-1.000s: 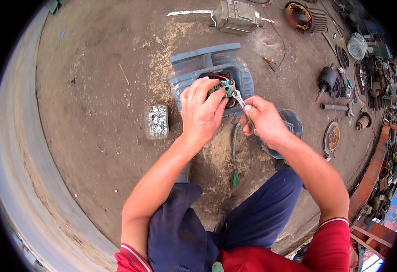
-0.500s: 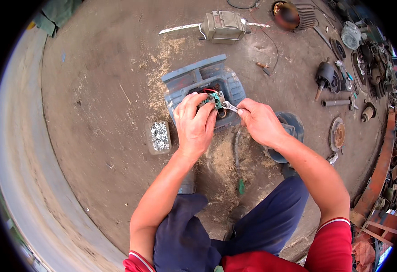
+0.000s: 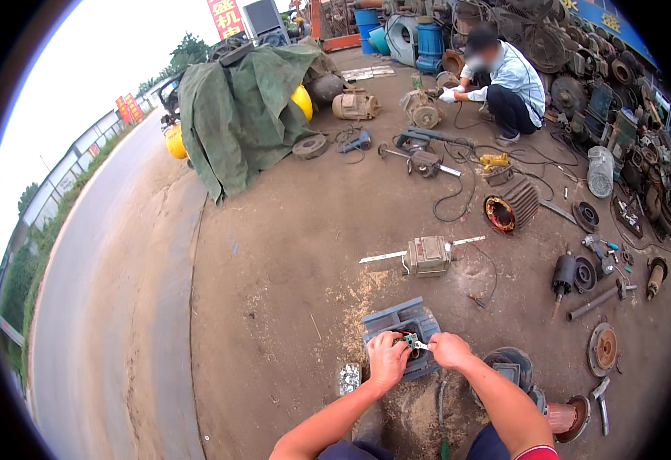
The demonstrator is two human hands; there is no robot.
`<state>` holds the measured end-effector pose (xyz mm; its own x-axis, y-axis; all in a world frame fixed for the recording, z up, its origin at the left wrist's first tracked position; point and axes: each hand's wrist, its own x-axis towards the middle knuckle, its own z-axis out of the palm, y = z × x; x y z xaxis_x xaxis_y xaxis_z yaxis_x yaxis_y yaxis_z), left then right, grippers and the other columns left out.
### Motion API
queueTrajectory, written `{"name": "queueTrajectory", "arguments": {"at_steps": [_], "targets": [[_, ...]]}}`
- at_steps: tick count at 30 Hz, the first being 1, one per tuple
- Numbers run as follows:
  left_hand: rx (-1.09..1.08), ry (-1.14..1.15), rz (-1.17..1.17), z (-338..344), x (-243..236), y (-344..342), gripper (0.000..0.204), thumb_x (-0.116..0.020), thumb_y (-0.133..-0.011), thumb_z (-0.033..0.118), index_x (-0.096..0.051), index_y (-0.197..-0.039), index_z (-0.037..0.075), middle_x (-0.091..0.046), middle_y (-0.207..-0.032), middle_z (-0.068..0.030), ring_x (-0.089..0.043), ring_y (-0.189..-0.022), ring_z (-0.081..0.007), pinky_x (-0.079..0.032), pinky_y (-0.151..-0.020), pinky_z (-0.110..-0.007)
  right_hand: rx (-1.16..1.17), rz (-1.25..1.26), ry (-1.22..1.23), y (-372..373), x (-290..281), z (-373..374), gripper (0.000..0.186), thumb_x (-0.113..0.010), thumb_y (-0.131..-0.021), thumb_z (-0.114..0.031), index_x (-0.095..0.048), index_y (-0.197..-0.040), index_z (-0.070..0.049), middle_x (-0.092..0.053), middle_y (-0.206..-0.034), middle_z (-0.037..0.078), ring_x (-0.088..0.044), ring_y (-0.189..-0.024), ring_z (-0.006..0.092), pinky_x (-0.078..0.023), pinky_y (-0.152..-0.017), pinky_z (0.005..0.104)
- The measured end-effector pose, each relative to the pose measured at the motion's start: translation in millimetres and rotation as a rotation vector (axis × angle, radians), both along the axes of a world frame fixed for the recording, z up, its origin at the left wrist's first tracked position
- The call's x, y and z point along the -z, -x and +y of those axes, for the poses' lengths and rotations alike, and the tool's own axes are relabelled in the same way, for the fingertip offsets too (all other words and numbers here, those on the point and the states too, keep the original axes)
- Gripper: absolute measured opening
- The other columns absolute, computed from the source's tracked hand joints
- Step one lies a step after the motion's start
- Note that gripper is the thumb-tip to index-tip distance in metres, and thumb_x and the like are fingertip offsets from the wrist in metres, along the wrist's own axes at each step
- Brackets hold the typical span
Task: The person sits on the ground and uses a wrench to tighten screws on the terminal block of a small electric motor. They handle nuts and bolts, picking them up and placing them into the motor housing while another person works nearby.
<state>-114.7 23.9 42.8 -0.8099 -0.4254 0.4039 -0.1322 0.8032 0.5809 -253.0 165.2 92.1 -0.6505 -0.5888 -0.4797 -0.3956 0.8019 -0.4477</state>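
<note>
A blue-grey motor housing (image 3: 387,317) sits on the ground in front of me, with an opening that holds wires and a green terminal block (image 3: 410,338). The fingers of my left hand (image 3: 387,360) are closed on the block's left side. My right hand (image 3: 452,351) grips a small silver wrench (image 3: 421,346), whose head lies at the block's right side; whether it sits on a nut is too small to tell. Left of the housing stands a small clear box (image 3: 349,379) of metal hardware, seemingly nuts and washers.
A grey metal box (image 3: 429,257) lies beyond the housing. At right are a round blue-grey part (image 3: 521,360), a rusty disc (image 3: 603,349) and a hammer-like tool (image 3: 602,405). Farther off, a co-worker (image 3: 513,88) in white gloves crouches by a motor (image 3: 423,112). A green tarp (image 3: 236,107) covers equipment.
My view has tilted up, so my hands and the housing sit lower in it and the co-worker and yard appear. Both hands keep their holds on the terminal block and wrench.
</note>
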Motion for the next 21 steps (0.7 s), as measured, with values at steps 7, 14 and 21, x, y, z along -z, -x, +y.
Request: {"name": "queueTrajectory", "arguments": {"at_steps": [7, 14, 21], "targets": [[0.025, 0.189, -0.083, -2, -14, -1, 0.013, -0.076, -0.082, 0.022, -0.076, -0.09, 0.013, -0.064, -0.109, -0.0034, -0.054, -0.117, -0.0281, -0.036, -0.103, -0.051, 0.203, 0.021, 0.09, -29, 1, 2, 0.027, -0.061, -0.1, -0.033, -0.073, -0.109, -0.011, -0.074, -0.107, 0.015, -0.069, -0.105, 0.0373, -0.052, -0.09, 0.0482], [0.163, 0.459, -0.322, -7, -44, 10, 0.018, -0.07, -0.087, 0.028, -0.075, -0.087, 0.011, -0.062, -0.099, -0.0069, -0.055, -0.104, -0.0271, -0.039, -0.095, -0.05, 0.346, 0.105, 0.28, -40, -9, 30, 0.026, -0.061, -0.1, -0.028, -0.071, -0.106, -0.006, -0.074, -0.099, 0.019, -0.07, -0.099, 0.0383, -0.053, -0.084, 0.0489], [0.187, 0.663, -0.439, -6, -30, 19, 0.02, -0.068, -0.087, 0.03, -0.071, -0.09, 0.01, -0.063, -0.096, -0.0068, -0.057, -0.1, -0.0266, -0.041, -0.086, -0.045, 0.487, -0.264, 0.43, -103, 62, 120, 0.025, -0.06, -0.099, -0.022, -0.071, -0.101, 0.0, -0.072, -0.078, 0.013, -0.07, -0.075, 0.0258, -0.053, -0.072, 0.0414]]}}
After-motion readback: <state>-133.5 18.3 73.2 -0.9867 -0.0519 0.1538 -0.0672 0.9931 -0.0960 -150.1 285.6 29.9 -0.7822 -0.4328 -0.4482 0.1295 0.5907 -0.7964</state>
